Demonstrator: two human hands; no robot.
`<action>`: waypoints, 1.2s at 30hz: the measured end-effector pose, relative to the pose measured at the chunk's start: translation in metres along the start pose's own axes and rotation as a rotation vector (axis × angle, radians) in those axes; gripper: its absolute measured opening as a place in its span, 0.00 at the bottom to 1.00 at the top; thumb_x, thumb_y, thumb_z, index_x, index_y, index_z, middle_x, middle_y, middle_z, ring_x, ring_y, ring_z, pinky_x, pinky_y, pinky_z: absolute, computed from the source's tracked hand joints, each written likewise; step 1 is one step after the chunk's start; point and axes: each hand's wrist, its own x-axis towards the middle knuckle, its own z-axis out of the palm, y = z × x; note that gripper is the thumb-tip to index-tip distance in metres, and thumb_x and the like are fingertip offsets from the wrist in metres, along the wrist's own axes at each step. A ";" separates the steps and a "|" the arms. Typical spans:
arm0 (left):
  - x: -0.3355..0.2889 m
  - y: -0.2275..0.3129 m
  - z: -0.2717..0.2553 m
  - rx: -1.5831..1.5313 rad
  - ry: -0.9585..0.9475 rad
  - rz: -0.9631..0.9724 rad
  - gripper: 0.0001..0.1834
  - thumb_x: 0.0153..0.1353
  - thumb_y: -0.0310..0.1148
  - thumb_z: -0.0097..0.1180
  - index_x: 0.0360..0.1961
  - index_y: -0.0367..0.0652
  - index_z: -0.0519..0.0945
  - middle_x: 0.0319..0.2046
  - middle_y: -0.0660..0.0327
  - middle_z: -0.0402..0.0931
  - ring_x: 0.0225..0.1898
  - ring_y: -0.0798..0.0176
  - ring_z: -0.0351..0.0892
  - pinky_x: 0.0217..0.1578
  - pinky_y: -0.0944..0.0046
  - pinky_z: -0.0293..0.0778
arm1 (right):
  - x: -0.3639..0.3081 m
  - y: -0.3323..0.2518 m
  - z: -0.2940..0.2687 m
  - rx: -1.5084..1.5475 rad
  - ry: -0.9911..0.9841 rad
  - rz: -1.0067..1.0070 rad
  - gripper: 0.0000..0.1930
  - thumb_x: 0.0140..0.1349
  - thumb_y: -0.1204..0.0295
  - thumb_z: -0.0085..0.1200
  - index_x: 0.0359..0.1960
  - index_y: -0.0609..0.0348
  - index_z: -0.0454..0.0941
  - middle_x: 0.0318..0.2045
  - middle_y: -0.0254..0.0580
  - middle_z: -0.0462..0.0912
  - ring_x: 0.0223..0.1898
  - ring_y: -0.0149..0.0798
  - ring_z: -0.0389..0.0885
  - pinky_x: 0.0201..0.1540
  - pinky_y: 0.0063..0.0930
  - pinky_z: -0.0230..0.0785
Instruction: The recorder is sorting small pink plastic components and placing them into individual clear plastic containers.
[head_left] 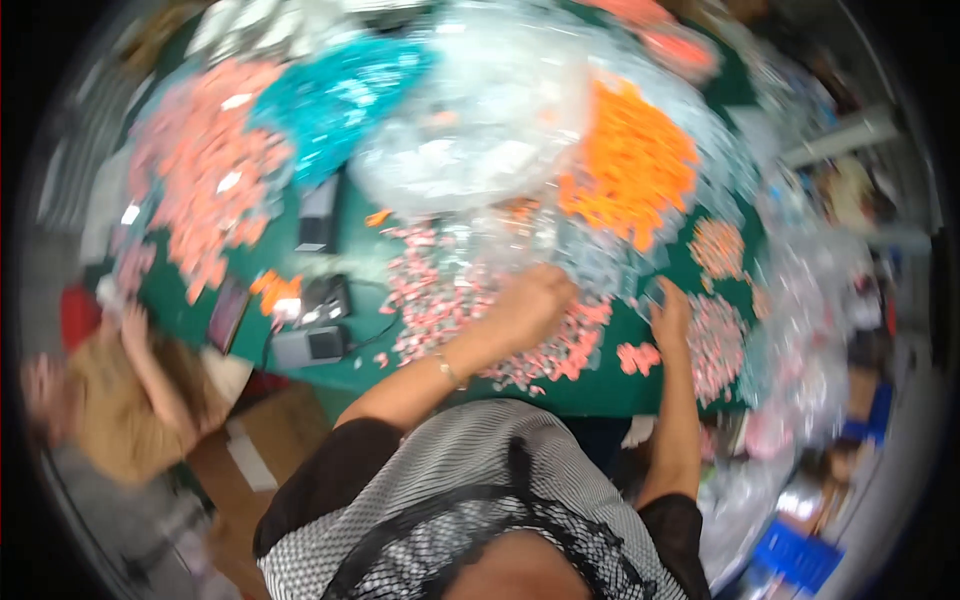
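Observation:
My left hand [540,300] is over a spread of small pink and grey pieces [430,290]. Its fingers are curled together, and blur hides what they hold, if anything. To its right, my right hand [672,312] bends its fingers around something small, see-through and greyish [653,294], too blurred to name. Clear plastic bags [600,262] lie just beyond the gap between my hands. A small cluster of pink pieces [638,358] is left of my right wrist, and a pile of pink and grey pieces [718,350] lies to its right.
On the green table [380,375] are a big clear bag [480,120], an orange heap [635,165], a salmon-pink heap [215,165] and teal packaging [340,100]. Dark box-shaped devices [310,345] and a phone [229,312] lie left. Another person [135,400] is at the left edge.

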 end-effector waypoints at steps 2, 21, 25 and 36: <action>-0.006 -0.003 0.015 0.029 0.080 0.029 0.05 0.47 0.27 0.53 0.27 0.40 0.77 0.29 0.56 0.72 0.38 0.52 0.73 0.37 0.56 0.72 | -0.002 0.009 0.006 -0.002 -0.030 -0.018 0.26 0.45 0.80 0.57 0.51 0.59 0.73 0.48 0.50 0.77 0.51 0.54 0.73 0.54 0.43 0.65; 0.062 -0.047 -0.035 0.251 0.107 -0.301 0.09 0.51 0.21 0.48 0.35 0.35 0.75 0.35 0.46 0.76 0.38 0.42 0.78 0.38 0.50 0.75 | 0.011 -0.008 0.016 0.211 0.047 -0.062 0.23 0.45 0.82 0.53 0.48 0.60 0.73 0.51 0.54 0.73 0.52 0.56 0.72 0.55 0.42 0.65; 0.062 -0.069 -0.009 0.414 0.113 -0.230 0.10 0.51 0.23 0.48 0.37 0.38 0.76 0.37 0.46 0.77 0.39 0.44 0.79 0.38 0.50 0.75 | 0.009 -0.019 0.010 0.225 0.113 -0.060 0.25 0.45 0.84 0.49 0.50 0.60 0.72 0.52 0.53 0.72 0.54 0.56 0.70 0.56 0.43 0.63; 0.075 -0.099 0.019 0.588 0.139 -0.400 0.09 0.53 0.31 0.54 0.35 0.42 0.80 0.33 0.52 0.80 0.36 0.48 0.81 0.36 0.50 0.75 | -0.013 -0.009 0.012 0.214 0.246 0.033 0.22 0.45 0.85 0.48 0.46 0.59 0.74 0.48 0.51 0.73 0.51 0.54 0.71 0.54 0.41 0.64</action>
